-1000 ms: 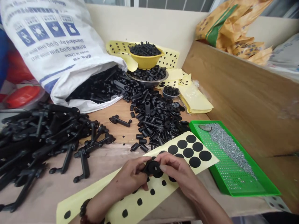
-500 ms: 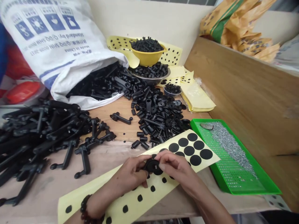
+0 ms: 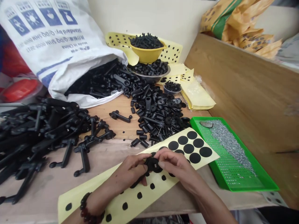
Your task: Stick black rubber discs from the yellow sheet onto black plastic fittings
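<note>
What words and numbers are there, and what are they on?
"Made in China": white bag
"Standard by: Q/DQ SHM": same bag; digits after it too blurred
The white bag's other writing and the marks on the orange bag are too small or blurred to read.

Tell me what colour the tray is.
The tray is bright green, clearest in the head view.

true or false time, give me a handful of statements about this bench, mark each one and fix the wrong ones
1. The left hand and the right hand are on a round black part. True.
2. The bead bracelet is on the right arm. False: it is on the left.
3. The green tray holds small silvery pieces. True.
4. The yellow bowl is empty. False: small black pieces fill it.
5. The white sack is open. True.
</note>
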### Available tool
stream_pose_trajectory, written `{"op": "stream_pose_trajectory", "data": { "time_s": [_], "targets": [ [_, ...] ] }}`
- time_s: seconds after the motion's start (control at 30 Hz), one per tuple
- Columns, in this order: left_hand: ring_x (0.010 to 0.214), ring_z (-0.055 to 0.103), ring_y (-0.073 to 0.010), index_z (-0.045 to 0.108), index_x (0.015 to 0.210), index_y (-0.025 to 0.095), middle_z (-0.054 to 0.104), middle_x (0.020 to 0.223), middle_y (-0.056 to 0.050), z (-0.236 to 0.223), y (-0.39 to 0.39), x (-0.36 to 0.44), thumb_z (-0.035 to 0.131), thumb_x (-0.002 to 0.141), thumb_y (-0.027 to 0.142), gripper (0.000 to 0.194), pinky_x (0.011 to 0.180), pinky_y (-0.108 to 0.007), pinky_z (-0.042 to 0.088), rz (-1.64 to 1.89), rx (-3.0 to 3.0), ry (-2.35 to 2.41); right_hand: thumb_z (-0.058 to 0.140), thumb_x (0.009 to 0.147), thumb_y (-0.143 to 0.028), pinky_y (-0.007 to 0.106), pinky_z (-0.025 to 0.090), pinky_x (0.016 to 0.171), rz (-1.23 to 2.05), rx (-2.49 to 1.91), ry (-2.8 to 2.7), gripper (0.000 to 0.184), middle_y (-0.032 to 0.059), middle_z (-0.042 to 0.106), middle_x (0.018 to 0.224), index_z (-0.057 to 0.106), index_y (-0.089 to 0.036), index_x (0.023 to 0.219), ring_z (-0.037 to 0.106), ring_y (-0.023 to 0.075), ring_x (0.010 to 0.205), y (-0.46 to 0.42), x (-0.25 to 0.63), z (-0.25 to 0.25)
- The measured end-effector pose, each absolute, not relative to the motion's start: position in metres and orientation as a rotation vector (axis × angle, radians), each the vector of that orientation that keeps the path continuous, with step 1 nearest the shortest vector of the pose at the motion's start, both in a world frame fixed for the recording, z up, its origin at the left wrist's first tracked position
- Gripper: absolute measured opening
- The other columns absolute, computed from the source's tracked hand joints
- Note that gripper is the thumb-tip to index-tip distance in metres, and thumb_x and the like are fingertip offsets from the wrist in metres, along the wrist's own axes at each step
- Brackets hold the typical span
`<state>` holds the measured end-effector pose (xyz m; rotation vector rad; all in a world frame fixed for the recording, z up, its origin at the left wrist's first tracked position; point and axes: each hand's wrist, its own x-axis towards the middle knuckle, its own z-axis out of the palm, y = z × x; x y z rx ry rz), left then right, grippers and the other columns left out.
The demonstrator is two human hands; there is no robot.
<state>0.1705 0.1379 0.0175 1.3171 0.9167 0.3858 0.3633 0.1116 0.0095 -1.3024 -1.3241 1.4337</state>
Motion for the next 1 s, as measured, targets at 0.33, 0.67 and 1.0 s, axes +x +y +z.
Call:
{"op": "stream_pose_trajectory", "data": {
  "time_s": [0.33, 0.67, 1.0],
  "targets": [
    [0.045, 0.054, -0.0091, 0.061, 0.112, 0.017, 0.056, 0.062, 0.004, -0.001, 0.137, 0.176, 0.053, 0.086, 0.043, 0.038, 0.042, -0.018, 0.036, 0.430, 1.281, 0.952, 0.056, 0.075, -0.025, 0.029, 0.040, 0.061, 1.381, -1.273, -1.427, 0.015, 0.0041, 0.056, 0.083, 0.052, -0.021, 0.061, 0.053, 0.0180, 0.074, 0.112, 0.364, 0.005],
    [0.038, 0.045, -0.0071, 0.062, 0.098, 0.017, 0.047, 0.053, 0.007, 0.001, 0.129, 0.183, 0.057, 0.082, 0.036, 0.026, 0.038, -0.017, 0.034, 0.557, 1.366, 1.094, 0.056, 0.076, -0.019, 0.026, 0.036, 0.055, 1.218, -1.383, -1.533, 0.016, -0.0008, 0.052, 0.067, 0.055, -0.020, 0.060, 0.048, 0.0136, 0.061, 0.108, 0.361, 0.006],
    [0.040, 0.046, -0.0070, 0.061, 0.100, 0.014, 0.055, 0.057, 0.003, 0.001, 0.125, 0.178, 0.057, 0.083, 0.042, 0.033, 0.038, -0.017, 0.037, 0.604, 1.269, 1.038, 0.071, 0.075, -0.045, 0.032, 0.048, 0.075, 1.753, -1.104, -0.796, 0.030, 0.0050, 0.069, 0.079, 0.075, -0.017, 0.086, 0.060, 0.0158, 0.072, 0.100, 0.360, 0.000]
  ]
}}
